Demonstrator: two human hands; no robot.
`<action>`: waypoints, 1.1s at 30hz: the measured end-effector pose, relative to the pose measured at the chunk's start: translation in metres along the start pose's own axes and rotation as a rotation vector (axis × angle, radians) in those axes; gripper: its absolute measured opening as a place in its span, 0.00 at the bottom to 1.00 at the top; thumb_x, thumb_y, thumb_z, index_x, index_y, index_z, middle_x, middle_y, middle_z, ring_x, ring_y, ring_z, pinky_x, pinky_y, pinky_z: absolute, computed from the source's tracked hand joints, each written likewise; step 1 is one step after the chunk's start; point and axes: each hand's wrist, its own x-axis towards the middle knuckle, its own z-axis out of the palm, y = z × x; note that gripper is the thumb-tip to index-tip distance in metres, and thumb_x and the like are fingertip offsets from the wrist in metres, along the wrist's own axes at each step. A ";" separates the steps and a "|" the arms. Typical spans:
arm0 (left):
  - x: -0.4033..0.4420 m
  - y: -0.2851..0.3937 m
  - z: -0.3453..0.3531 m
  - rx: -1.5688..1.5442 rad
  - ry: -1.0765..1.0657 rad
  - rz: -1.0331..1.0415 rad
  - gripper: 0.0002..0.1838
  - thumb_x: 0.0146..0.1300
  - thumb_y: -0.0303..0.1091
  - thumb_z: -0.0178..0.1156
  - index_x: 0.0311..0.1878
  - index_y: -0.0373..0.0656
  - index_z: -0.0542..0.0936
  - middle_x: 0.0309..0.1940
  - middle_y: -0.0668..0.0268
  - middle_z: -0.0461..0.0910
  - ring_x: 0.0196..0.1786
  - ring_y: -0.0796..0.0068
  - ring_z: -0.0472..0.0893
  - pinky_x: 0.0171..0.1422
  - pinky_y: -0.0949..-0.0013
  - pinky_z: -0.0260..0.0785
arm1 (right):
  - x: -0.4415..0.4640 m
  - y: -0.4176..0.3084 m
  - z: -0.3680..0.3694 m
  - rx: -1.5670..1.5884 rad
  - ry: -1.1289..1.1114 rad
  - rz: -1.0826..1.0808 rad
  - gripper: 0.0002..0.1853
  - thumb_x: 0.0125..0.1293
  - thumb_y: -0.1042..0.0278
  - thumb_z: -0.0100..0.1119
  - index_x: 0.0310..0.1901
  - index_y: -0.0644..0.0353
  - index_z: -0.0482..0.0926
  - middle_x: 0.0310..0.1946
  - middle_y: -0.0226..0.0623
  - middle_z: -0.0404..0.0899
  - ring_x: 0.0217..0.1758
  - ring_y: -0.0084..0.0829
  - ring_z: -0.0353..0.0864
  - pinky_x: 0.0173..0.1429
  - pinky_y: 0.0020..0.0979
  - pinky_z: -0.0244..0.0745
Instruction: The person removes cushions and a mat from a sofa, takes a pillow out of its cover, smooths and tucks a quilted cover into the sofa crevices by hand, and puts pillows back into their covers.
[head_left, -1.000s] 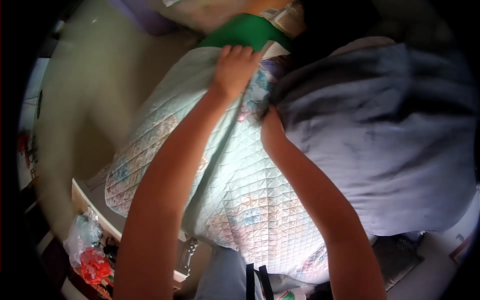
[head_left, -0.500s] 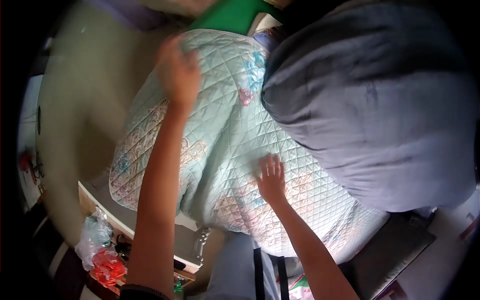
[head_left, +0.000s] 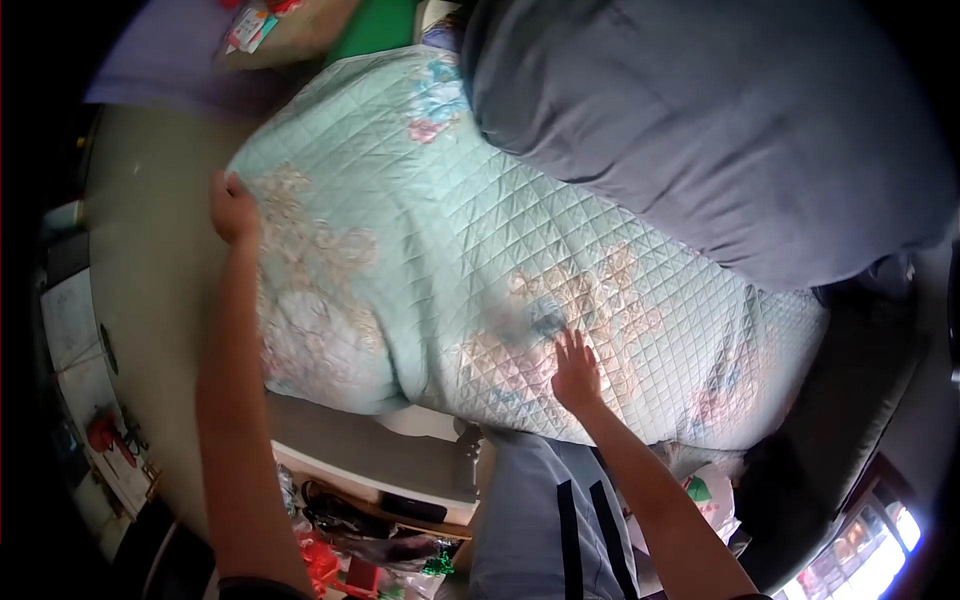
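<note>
A pale green quilted cover [head_left: 430,230] with floral patches is spread in front of me, its left part bulging in a fold. Closed in a fist, my left hand [head_left: 234,208] grips the cover at its far left edge. Low on the cover's middle, my right hand [head_left: 577,378] rests palm down with its fingers stretched out, holding nothing. A large dark grey cloth bundle [head_left: 720,130] lies against the cover's far right side and hides part of its edge.
Below the cover is a pale table [head_left: 370,455], with plastic bags and a red item [head_left: 362,577] on a lower level. A dark cushioned seat [head_left: 845,430] stands at right. Green cloth [head_left: 375,28] and purple cloth [head_left: 165,70] lie at the upper left.
My left hand has moved left and slightly down, and the cover's left edge is now pulled out flatter. My right hand is slightly further right on the cover. The view has shifted.
</note>
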 end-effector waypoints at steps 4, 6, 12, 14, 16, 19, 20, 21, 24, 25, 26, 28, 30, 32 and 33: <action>0.056 0.022 -0.008 0.000 -0.133 0.194 0.11 0.61 0.44 0.49 0.36 0.47 0.71 0.34 0.57 0.76 0.38 0.52 0.74 0.39 0.57 0.64 | -0.021 -0.021 0.013 0.017 -0.031 -0.024 0.28 0.51 0.67 0.48 0.57 0.64 0.65 0.64 0.44 0.54 0.70 0.39 0.44 0.68 0.42 0.45; 0.069 0.006 0.002 0.224 -0.461 0.006 0.11 0.61 0.45 0.49 0.35 0.48 0.70 0.37 0.60 0.76 0.39 0.55 0.75 0.37 0.56 0.63 | -0.033 -0.029 0.024 0.049 -0.029 -0.031 0.30 0.50 0.67 0.49 0.58 0.64 0.63 0.64 0.44 0.52 0.70 0.39 0.43 0.68 0.41 0.45; -0.033 -0.051 -0.017 -0.089 -0.299 0.058 0.21 0.61 0.41 0.50 0.51 0.35 0.69 0.52 0.52 0.70 0.55 0.56 0.69 0.59 0.63 0.59 | -0.047 -0.038 0.041 0.165 -0.060 0.047 0.35 0.46 0.67 0.52 0.60 0.66 0.58 0.65 0.47 0.47 0.68 0.43 0.49 0.64 0.40 0.54; -0.099 -0.113 -0.029 -0.216 -0.324 -0.093 0.24 0.62 0.42 0.49 0.54 0.33 0.67 0.53 0.49 0.68 0.57 0.55 0.67 0.60 0.62 0.58 | -0.042 -0.036 0.040 0.142 -0.044 0.013 0.33 0.46 0.67 0.52 0.58 0.67 0.60 0.64 0.50 0.49 0.66 0.45 0.52 0.61 0.40 0.59; -0.158 -0.131 -0.073 -0.176 -0.347 -0.199 0.25 0.62 0.43 0.50 0.55 0.32 0.66 0.53 0.48 0.68 0.58 0.55 0.67 0.62 0.63 0.57 | -0.036 -0.034 0.036 0.168 -0.088 0.018 0.31 0.46 0.67 0.52 0.55 0.67 0.62 0.62 0.52 0.54 0.64 0.47 0.56 0.60 0.41 0.61; -0.239 -0.166 -0.095 -0.394 -0.277 -0.387 0.24 0.62 0.44 0.49 0.53 0.33 0.68 0.50 0.49 0.70 0.54 0.54 0.68 0.59 0.63 0.60 | -0.025 -0.029 0.028 0.139 -0.058 -0.049 0.24 0.47 0.67 0.51 0.49 0.66 0.68 0.57 0.51 0.62 0.58 0.44 0.65 0.54 0.39 0.67; -0.255 -0.175 -0.099 -0.576 -0.224 -0.521 0.23 0.62 0.45 0.49 0.51 0.33 0.69 0.47 0.51 0.72 0.50 0.53 0.70 0.56 0.62 0.62 | -0.023 -0.028 0.025 0.167 -0.098 -0.058 0.22 0.48 0.67 0.51 0.47 0.66 0.69 0.55 0.50 0.64 0.55 0.43 0.68 0.52 0.38 0.68; -0.261 -0.189 -0.100 -0.572 -0.212 -0.536 0.23 0.62 0.45 0.49 0.51 0.33 0.69 0.47 0.51 0.72 0.50 0.53 0.70 0.56 0.62 0.62 | -0.022 -0.020 0.037 0.075 0.009 -0.122 0.19 0.49 0.67 0.51 0.44 0.64 0.71 0.50 0.47 0.69 0.49 0.41 0.73 0.48 0.37 0.70; -0.255 -0.209 -0.108 -0.522 -0.376 -0.658 0.18 0.63 0.42 0.48 0.43 0.34 0.71 0.36 0.54 0.74 0.39 0.58 0.72 0.47 0.64 0.65 | -0.013 -0.022 0.024 0.075 -0.149 -0.050 0.18 0.49 0.67 0.51 0.43 0.64 0.72 0.45 0.45 0.72 0.43 0.42 0.75 0.46 0.37 0.71; -0.236 -0.180 -0.119 -0.316 -0.337 -0.572 0.15 0.63 0.40 0.47 0.39 0.34 0.70 0.32 0.54 0.73 0.35 0.59 0.72 0.43 0.64 0.64 | -0.012 -0.023 0.025 0.062 -0.115 -0.064 0.17 0.49 0.66 0.51 0.41 0.64 0.72 0.41 0.43 0.73 0.38 0.42 0.76 0.44 0.37 0.72; -0.221 -0.166 -0.121 -0.110 -0.297 -0.485 0.14 0.63 0.38 0.45 0.36 0.35 0.69 0.28 0.53 0.71 0.32 0.60 0.71 0.40 0.64 0.64 | -0.010 -0.026 0.026 0.052 -0.116 -0.084 0.17 0.49 0.66 0.51 0.41 0.64 0.72 0.41 0.43 0.73 0.38 0.42 0.76 0.44 0.37 0.72; -0.201 -0.226 -0.104 -0.062 -0.218 -0.451 0.13 0.63 0.36 0.42 0.33 0.34 0.68 0.28 0.50 0.70 0.32 0.61 0.71 0.39 0.64 0.63 | -0.010 -0.028 0.028 0.034 -0.100 -0.058 0.16 0.49 0.66 0.51 0.40 0.63 0.73 0.40 0.43 0.73 0.37 0.42 0.76 0.43 0.37 0.72; -0.163 -0.252 -0.103 -0.103 -0.248 -0.420 0.15 0.63 0.37 0.40 0.31 0.34 0.69 0.26 0.49 0.70 0.31 0.54 0.71 0.38 0.61 0.64 | -0.010 -0.039 0.026 -0.002 -0.132 -0.042 0.18 0.48 0.65 0.52 0.42 0.63 0.72 0.42 0.46 0.72 0.39 0.42 0.76 0.43 0.37 0.72; -0.141 -0.281 -0.090 0.102 -0.179 -0.262 0.15 0.63 0.37 0.41 0.32 0.34 0.70 0.25 0.48 0.72 0.30 0.50 0.72 0.35 0.59 0.66 | -0.014 -0.048 0.032 -0.068 -0.074 -0.057 0.22 0.47 0.64 0.53 0.46 0.64 0.70 0.47 0.50 0.69 0.44 0.43 0.74 0.45 0.39 0.71; -0.130 -0.291 -0.089 0.245 -0.210 -0.216 0.15 0.63 0.38 0.41 0.33 0.35 0.71 0.28 0.48 0.73 0.32 0.51 0.74 0.36 0.60 0.67 | -0.015 -0.052 0.036 -0.015 -0.064 -0.070 0.26 0.46 0.64 0.54 0.49 0.66 0.67 0.51 0.57 0.64 0.49 0.46 0.71 0.46 0.41 0.70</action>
